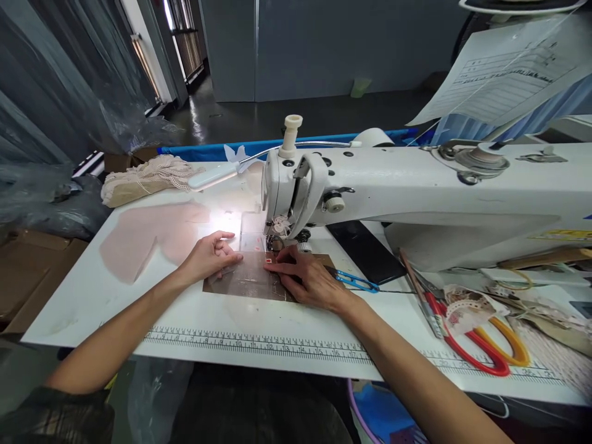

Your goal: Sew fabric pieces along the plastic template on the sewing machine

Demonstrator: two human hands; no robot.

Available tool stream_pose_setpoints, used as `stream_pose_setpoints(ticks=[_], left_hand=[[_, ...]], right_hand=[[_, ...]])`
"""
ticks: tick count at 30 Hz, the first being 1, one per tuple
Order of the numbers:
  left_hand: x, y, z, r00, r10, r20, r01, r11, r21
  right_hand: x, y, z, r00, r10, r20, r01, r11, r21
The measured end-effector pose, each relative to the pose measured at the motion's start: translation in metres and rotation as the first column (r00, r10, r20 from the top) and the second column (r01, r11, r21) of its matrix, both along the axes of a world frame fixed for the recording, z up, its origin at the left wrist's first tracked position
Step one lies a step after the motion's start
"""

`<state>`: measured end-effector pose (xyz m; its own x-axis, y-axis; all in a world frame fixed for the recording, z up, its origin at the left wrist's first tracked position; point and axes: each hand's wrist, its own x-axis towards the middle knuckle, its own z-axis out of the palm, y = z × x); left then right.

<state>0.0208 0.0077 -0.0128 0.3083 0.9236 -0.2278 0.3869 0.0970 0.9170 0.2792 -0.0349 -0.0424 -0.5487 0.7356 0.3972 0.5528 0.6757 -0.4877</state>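
Note:
A white sewing machine [314,185] stands over a piece of sheer pale fabric [254,274], which lies on the brown plate [226,287] below the needle. My left hand [208,256] is at the fabric's left edge, index finger stretched out, thumb and other fingers closed together at the cloth. To the right of the needle, my right hand [308,277] has its fingertips pressed together on the fabric. A small white piece with a red mark [269,261] shows at those fingertips. The undersides of both hands' grips are hidden.
Pinkish cut fabric [139,237] lies on the left of the table, with a lace bundle [148,176] behind. Blue thread snips [356,280], a black phone [365,250] and red-and-yellow-handled scissors [485,351] lie to the right. A printed ruler [259,342] runs along the front edge.

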Motion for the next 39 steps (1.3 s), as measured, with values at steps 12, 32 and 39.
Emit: stream_pose_setpoints(ticks=[12,32,39], left_hand=[[0.002,-0.002,-0.002,0.999,0.007,-0.049,-0.004,0.998,0.060],[-0.002,0.003,-0.004,0.999,0.000,-0.037,-0.001,1.000,-0.003],[0.004,-0.006,0.006,0.870,0.159,-0.466,0.260,0.656,0.709]], right_hand=[[0.002,-0.002,-0.002,0.999,-0.037,-0.028,0.036,0.999,-0.037],[0.003,-0.007,0.013,0.992,0.119,0.036,-0.115,0.990,-0.082],[0.003,-0.008,0.012,0.994,0.103,0.040,-0.099,0.991,-0.086]])
